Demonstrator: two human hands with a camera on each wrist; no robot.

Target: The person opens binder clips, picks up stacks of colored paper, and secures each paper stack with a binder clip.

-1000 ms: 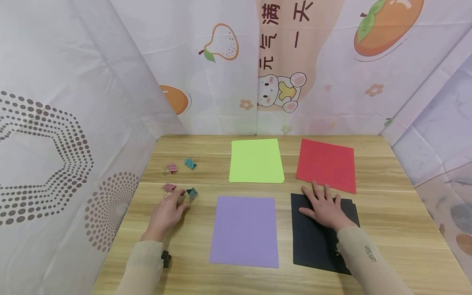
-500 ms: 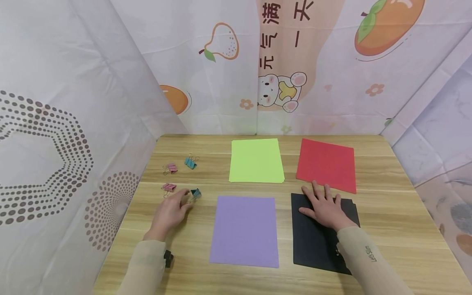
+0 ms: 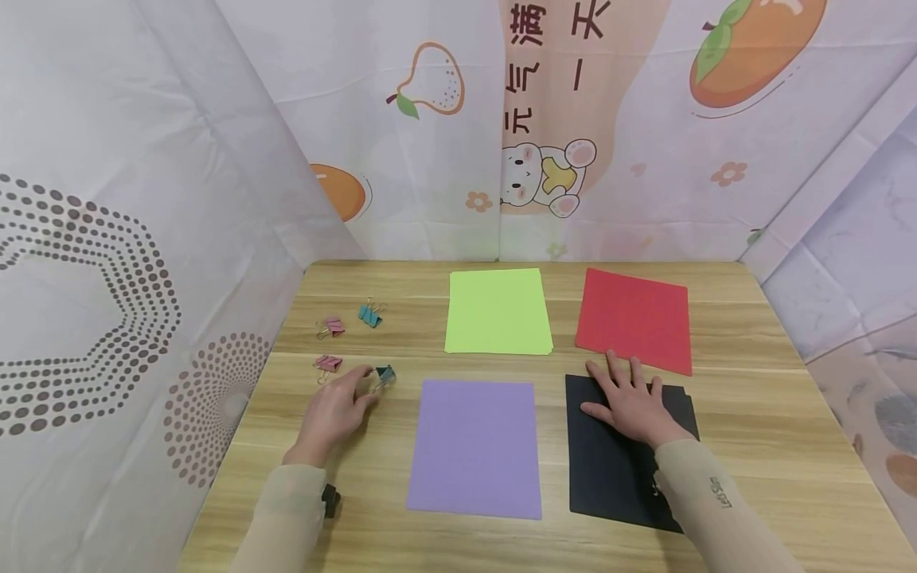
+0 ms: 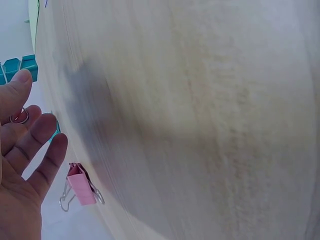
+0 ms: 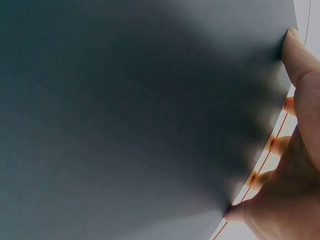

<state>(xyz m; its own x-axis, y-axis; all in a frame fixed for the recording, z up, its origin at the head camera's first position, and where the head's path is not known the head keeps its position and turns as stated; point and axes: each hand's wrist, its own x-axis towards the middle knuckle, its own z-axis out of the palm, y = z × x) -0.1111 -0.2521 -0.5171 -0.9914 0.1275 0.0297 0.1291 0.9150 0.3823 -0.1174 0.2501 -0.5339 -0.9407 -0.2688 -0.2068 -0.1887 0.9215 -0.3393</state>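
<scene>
Thumb and fingers of my left hand pinch a teal binder clip by its wire handles, at the left of the table. In the left wrist view the clip's teal body sticks out beyond the thumb, and a loop of wire shows by the fingers. My right hand rests with spread fingers on a stack of black paper squares. Its fingertips reach the stack's far edge, close to the red paper squares. In the right wrist view the black paper fills most of the picture.
Two pink binder clips and another teal binder clip lie at the back left. Light green paper squares and a purple paper square lie mid-table. Printed curtains hang behind and beside the wooden table.
My left hand has shifted slightly to the right, carrying the teal binder clip with it toward the purple paper. My right hand stays in place on the black paper.
</scene>
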